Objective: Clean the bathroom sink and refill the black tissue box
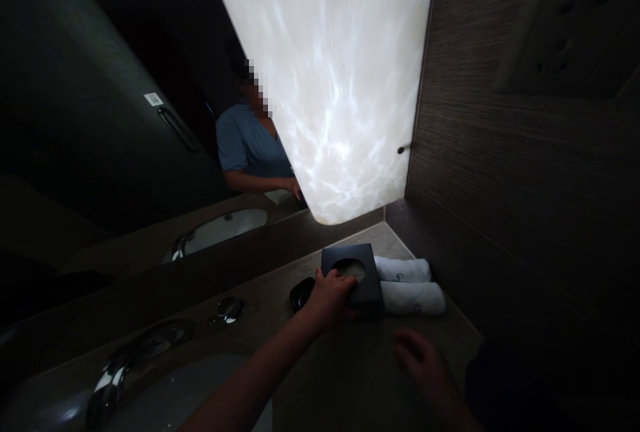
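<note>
A black tissue box point(369, 280) with an oval opening in its top stands on the counter. My left hand point(330, 295) grips its near left side, some fingers reaching over the top to the opening; part of the grip is hidden. My right hand point(424, 362), dim and a little blurred, hovers before the box with loosely curled fingers apart and nothing visible in them. Two rolled white towels, the back one point(404, 270) and the front one point(414, 299), lie directly right of the box. Left of it is a small black dish point(300, 293), partly behind my left hand.
To the left are a sink basin point(200, 392), a chrome faucet point(110, 375) and a round chrome fitting point(230, 310). Behind the counter, a mirror point(125, 185) reflects a person in a blue top. A bright lit panel point(340, 85) hangs above the box; a dark wall point(490, 185) borders the right.
</note>
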The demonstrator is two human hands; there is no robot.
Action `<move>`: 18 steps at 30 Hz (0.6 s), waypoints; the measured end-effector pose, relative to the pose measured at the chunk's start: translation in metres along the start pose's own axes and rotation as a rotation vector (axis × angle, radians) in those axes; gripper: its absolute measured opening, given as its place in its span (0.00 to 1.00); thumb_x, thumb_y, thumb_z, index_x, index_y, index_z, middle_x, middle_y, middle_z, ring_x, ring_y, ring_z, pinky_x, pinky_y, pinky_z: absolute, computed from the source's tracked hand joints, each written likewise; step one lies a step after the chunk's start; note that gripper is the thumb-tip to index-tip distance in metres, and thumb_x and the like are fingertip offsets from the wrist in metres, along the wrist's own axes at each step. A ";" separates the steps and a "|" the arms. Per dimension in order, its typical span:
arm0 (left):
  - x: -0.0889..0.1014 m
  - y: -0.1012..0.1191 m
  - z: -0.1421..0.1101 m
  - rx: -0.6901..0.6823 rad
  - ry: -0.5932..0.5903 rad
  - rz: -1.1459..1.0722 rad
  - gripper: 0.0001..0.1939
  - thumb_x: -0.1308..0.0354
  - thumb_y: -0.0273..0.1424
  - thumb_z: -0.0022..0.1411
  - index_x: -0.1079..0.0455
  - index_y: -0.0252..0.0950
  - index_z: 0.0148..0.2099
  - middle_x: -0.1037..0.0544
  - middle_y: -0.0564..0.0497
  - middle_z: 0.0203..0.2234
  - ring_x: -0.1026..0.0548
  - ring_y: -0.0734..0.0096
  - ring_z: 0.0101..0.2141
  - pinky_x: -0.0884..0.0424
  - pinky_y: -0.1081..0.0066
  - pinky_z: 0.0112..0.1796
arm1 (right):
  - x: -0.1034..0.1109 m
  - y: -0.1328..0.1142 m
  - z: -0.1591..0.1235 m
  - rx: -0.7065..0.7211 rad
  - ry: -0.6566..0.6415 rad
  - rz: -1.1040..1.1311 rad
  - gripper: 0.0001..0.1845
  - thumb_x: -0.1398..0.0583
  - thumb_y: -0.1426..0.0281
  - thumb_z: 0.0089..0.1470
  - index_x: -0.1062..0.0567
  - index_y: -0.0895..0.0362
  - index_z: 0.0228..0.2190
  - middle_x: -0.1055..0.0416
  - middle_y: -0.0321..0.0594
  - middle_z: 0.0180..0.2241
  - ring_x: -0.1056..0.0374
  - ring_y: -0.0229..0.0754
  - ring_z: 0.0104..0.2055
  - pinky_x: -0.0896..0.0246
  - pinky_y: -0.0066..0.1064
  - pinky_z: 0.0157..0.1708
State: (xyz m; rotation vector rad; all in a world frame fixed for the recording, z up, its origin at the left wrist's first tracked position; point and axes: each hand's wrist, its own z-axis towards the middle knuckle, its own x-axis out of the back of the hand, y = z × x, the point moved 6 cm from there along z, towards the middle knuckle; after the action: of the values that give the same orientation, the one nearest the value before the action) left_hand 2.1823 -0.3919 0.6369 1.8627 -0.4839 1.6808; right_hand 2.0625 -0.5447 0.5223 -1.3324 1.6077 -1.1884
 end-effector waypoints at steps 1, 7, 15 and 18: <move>0.000 0.000 0.000 -0.015 0.010 0.002 0.24 0.33 0.43 0.46 0.32 0.37 0.43 0.21 0.44 0.38 0.29 0.49 0.45 0.47 0.31 0.49 | 0.006 -0.006 0.005 0.016 0.021 -0.029 0.28 0.41 0.52 0.40 0.25 0.62 0.37 0.26 0.45 0.31 0.30 0.45 0.32 0.34 0.36 0.34; 0.004 -0.005 -0.012 -0.130 0.261 -0.055 0.25 0.34 0.47 0.45 0.32 0.38 0.42 0.22 0.46 0.42 0.31 0.46 0.47 0.43 0.33 0.48 | 0.021 -0.090 0.026 0.544 0.157 -0.394 0.19 0.43 0.55 0.52 0.25 0.54 0.39 0.28 0.43 0.42 0.34 0.48 0.46 0.36 0.44 0.46; 0.014 -0.026 -0.085 0.111 0.914 -0.401 0.05 0.49 0.26 0.61 0.34 0.38 0.40 0.28 0.46 0.48 0.36 0.62 0.53 0.38 0.56 0.54 | -0.071 -0.184 0.064 1.070 -0.095 -1.185 0.05 0.39 0.69 0.53 0.22 0.49 0.32 0.46 0.40 0.63 0.58 0.58 0.66 0.53 0.59 0.58; 0.011 -0.034 -0.104 0.223 0.894 -0.472 0.05 0.50 0.27 0.63 0.34 0.38 0.38 0.28 0.47 0.47 0.34 0.64 0.51 0.37 0.58 0.52 | -0.102 -0.183 0.075 1.096 -0.223 -1.409 0.02 0.36 0.71 0.49 0.22 0.54 0.29 0.54 0.42 0.66 0.61 0.60 0.67 0.61 0.66 0.59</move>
State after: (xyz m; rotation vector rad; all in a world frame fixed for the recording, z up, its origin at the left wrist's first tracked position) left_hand 2.1242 -0.2993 0.6458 1.0371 0.4824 2.0263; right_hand 2.2103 -0.4669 0.6701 -1.5718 -0.5011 -2.0592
